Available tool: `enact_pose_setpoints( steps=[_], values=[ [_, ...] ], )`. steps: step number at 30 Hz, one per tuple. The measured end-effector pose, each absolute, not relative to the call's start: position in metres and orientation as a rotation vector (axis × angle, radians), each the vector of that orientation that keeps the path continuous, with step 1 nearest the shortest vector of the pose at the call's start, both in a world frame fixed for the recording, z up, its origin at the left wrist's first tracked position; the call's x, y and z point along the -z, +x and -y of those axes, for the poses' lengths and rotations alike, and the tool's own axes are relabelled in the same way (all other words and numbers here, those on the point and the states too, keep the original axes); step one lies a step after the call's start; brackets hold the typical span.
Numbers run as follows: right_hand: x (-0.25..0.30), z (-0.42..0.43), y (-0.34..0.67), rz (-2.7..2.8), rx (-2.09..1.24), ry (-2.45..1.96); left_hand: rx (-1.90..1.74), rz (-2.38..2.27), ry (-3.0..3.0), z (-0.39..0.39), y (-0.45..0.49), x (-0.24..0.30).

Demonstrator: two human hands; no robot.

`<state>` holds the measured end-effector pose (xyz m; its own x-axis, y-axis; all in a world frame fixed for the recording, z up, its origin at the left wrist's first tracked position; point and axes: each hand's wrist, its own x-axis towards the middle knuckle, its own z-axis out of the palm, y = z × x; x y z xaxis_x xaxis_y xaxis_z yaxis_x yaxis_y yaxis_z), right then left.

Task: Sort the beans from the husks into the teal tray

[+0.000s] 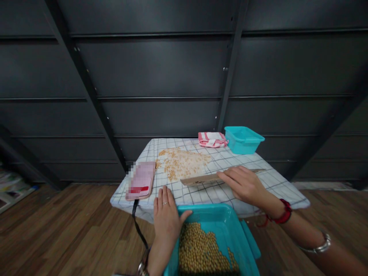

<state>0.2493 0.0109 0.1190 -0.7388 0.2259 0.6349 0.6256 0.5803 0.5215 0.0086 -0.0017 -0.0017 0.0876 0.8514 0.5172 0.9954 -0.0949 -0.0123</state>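
My right hand (240, 184) grips a long strip of brown cardboard (201, 179), held on edge across the checked tablecloth. Beyond the strip lies a spread layer of pale yellow and whitish beans or grains (184, 163). My left hand (166, 214) rests flat at the near edge of the cloth, fingers extended, with its thumb over the rim of a teal plastic basin (227, 218). Inside that basin, against the table's near edge, is a heap of round golden-brown beans (198, 249). The basin's bottom end is cut off by the frame.
A pink phone (142, 178) with a black strap (137, 224) lies on the left of the table (178, 195). At the back right are a folded red-and-white cloth (212, 140) and a smaller teal tub (244, 143). A dark panelled wall (161, 69) stands behind.
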Motion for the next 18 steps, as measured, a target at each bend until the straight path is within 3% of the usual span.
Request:
enact_pose_setpoints(
  steps=[7, 18],
  values=[
    [-0.134, -0.006, 0.285, 2.329, 0.932, -0.593, 0.569, 1.791, -2.011, 0.001, 0.011, 0.004],
    [-0.112, -0.061, 0.308, 2.243, 0.886, -0.608, 0.566, 1.751, -1.989, 0.0, 0.011, 0.004]
  ],
)
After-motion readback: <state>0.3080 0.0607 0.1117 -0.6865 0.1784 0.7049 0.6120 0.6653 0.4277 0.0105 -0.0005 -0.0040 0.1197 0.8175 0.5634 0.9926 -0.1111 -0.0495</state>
